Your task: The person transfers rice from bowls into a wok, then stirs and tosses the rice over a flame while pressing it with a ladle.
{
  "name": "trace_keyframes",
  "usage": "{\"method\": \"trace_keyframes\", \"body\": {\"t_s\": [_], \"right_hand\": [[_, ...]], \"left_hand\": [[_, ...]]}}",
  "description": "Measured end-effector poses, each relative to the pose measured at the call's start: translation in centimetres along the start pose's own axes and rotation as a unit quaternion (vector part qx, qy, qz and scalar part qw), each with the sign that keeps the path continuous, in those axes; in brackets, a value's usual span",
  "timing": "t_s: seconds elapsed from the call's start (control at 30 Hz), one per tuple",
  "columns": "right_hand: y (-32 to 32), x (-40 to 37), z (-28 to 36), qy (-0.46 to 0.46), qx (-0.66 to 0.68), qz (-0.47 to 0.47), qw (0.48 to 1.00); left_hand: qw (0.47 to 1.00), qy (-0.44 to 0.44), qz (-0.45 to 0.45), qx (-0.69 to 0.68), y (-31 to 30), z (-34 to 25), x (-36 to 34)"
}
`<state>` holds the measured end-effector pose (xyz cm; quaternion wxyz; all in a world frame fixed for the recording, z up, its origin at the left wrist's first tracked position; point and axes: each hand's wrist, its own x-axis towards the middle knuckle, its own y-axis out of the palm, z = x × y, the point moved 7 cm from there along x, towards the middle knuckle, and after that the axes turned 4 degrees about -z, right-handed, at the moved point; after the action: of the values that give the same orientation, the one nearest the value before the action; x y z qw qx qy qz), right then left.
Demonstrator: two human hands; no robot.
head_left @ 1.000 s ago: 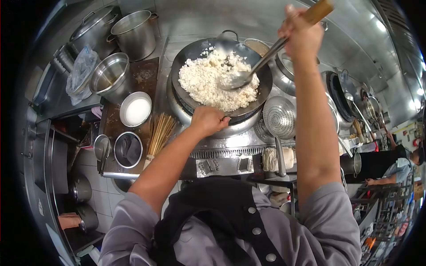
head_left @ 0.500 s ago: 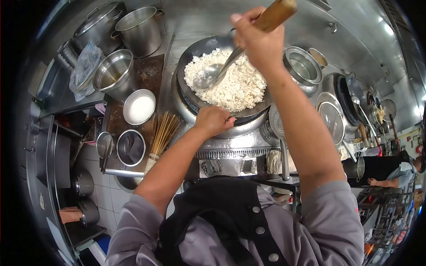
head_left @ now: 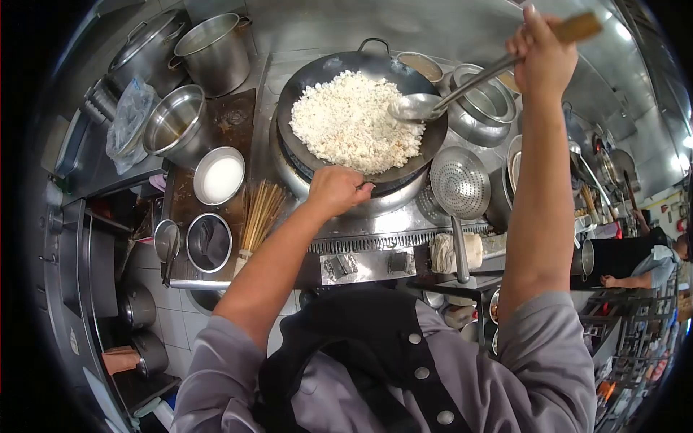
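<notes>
Nearest the person's body, a folded cloth (head_left: 468, 250) lies at the stove's front edge, beside the handle of a perforated skimmer (head_left: 460, 182); the handle points toward the body, which probably makes it quick to grab. On the left, a bamboo brush (head_left: 261, 216) stands beside a metal container (head_left: 209, 242) with something dark in it; just beyond is a bowl of white contents (head_left: 219, 177), likely set there to be within arm's reach.

The left hand (head_left: 336, 192) is closed narrowly at the near edge of the wok (head_left: 435, 138), thumb toward the right, presumably to steady it on the round burner; whether it holds the rim or a handle there is hidden. The rice (head_left: 354, 121) lies inside the wok, heaped loosely across the middle and left; the ladle (head_left: 416, 107) has its bowl at the right side of the heap, though how firmly it touches the grains cannot be told. The right hand (head_left: 543, 59) is wrapped around the ladle's upper handle, near the wooden end; this high grip likely keeps the fingers away from the heat and gives a long lever.

Farther off, a bowl of liquid (head_left: 489, 102) sits right of the wok; tall pots stand at the back left; another person (head_left: 639, 268) is well apart at the far right.
</notes>
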<state>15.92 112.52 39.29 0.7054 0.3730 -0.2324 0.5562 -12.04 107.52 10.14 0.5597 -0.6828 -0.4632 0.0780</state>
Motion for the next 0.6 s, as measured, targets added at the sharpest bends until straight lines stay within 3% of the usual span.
{"method": "trace_keyframes", "body": {"t_s": [0.07,0.1,0.17,0.2,0.27,0.3,0.37,0.43,0.5,0.53,0.57,0.6], "right_hand": [[-2.1,-5.5,-0.6,-0.013,-0.144,-0.123,0.982],[-2.6,-5.3,0.0,-0.014,-0.146,-0.125,0.981],[-3.1,-4.4,0.5,0.068,-0.043,-0.114,0.99],[-1.5,-4.0,4.0,0.064,-0.056,-0.131,0.988],[-1.0,-6.0,7.2,0.028,-0.055,-0.078,0.995],[-0.4,-8.1,6.6,0.013,-0.085,-0.076,0.993],[-0.2,-11.7,2.0,0.086,-0.006,-0.161,0.983],[0.1,-10.7,3.7,0.1,-0.001,-0.147,0.984],[4.4,-10.7,7.3,0.057,0.011,-0.063,0.996],[4.9,-11.8,5.3,0.098,0.023,-0.045,0.994],[5.0,-13.5,2.9,0.101,-0.077,-0.184,0.975],[4.6,-12.2,2.2,0.111,-0.112,-0.169,0.973]], "left_hand": [[1.0,-0.004,0.004,-0.006,0.1,-0.1,0.2],[1.0,-0.007,-0.001,-0.022,0.1,0.0,0.3],[0.999,-0.011,0.003,-0.039,0.3,-0.2,-0.4],[0.999,-0.007,0.0,-0.032,0.2,-0.2,-0.1],[1.0,-0.005,-0.001,-0.03,0.2,-0.3,-0.1],[0.999,-0.015,-0.003,-0.031,0.1,-0.4,0.0],[0.999,-0.02,-0.002,-0.037,0.0,-0.6,0.2],[1.0,0.0,0.018,-0.001,0.3,-0.6,0.3],[1.0,0.004,0.021,0.007,0.5,-1.1,0.1],[1.0,-0.01,0.026,-0.013,0.7,-1.6,-0.1],[0.999,-0.021,0.03,-0.031,0.6,-2.3,-0.2],[1.0,-0.003,0.016,-0.007,0.1,-3.4,-0.5]]}}
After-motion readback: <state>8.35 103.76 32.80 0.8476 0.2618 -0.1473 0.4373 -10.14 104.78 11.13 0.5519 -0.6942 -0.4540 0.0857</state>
